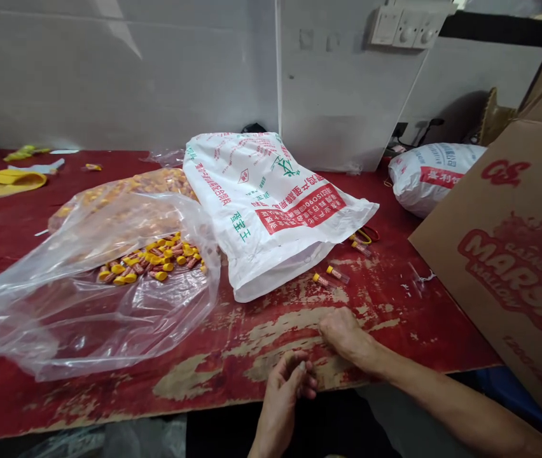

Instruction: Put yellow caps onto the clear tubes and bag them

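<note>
My right hand (pixel 346 332) is closed in a fist over the worn red tabletop (pixel 280 324); whatever may be inside is hidden. Lower and to the left, my left hand (pixel 291 380) has curled fingers with the thumb bent against them, and I cannot make out anything in it. Just beyond my right hand lie two small clear tubes with yellow caps (pixel 331 278). A printed white woven sack (pixel 271 203) rests behind, its mouth toward me. On the left, a clear plastic bag (pixel 123 324) holds many yellow-capped tubes (pixel 156 259) with reddish contents.
A large cardboard box (pixel 504 248) stands at the right edge. Behind it sits another white sack (pixel 433 172). More tubes (pixel 361 247) lie near a rubber band by the sack's mouth. Yellow strips (pixel 13 181) are at far left, and a wall with switches (pixel 404 27) closes the back.
</note>
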The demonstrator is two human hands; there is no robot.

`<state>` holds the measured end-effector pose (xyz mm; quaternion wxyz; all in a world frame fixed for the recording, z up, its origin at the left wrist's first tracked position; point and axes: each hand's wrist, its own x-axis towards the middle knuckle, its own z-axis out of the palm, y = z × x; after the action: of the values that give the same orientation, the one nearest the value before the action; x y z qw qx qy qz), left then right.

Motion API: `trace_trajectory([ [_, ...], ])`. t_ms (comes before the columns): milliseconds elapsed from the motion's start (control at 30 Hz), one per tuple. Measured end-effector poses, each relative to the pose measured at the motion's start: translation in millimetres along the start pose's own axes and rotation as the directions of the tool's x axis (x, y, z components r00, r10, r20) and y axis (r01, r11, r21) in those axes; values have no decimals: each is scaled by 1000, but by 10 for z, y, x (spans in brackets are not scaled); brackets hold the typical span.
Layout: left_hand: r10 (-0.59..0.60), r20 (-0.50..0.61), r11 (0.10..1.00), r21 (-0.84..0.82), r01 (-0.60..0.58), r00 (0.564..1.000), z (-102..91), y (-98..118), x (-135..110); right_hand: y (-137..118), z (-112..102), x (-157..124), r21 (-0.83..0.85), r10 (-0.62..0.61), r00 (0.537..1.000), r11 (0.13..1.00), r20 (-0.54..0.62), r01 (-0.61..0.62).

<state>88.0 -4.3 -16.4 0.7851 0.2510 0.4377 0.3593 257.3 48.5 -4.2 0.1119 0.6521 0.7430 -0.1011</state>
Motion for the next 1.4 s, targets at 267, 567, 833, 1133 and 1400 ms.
trace_trajectory([
  [267, -83, -37, 945, -321, 67, 996, 112, -39, 103, -296, 284, -405, 337, 40, 910, 935, -413, 112],
  [567, -29, -171, 932, -361, -35, 985, -30, 76, 75, 71, 113, 205, 158, 232, 760, 973, -607, -171],
  [833, -54, -44, 954, -298, 38, 998, -38, 37, 1, 170, -21, 207, 56, 117, 904, 993, -411, -103],
  [1133, -95, 15, 957, -275, 95, 995, -34, 41, 55, -11, -364, 73, -125, 20, 995, 992, 97, -7],
  [1400, -99, 0, 955, -281, 95, 995, 48, 87, 107, 79, -244, 135, -45, 96, 993, 995, 73, -93],
])
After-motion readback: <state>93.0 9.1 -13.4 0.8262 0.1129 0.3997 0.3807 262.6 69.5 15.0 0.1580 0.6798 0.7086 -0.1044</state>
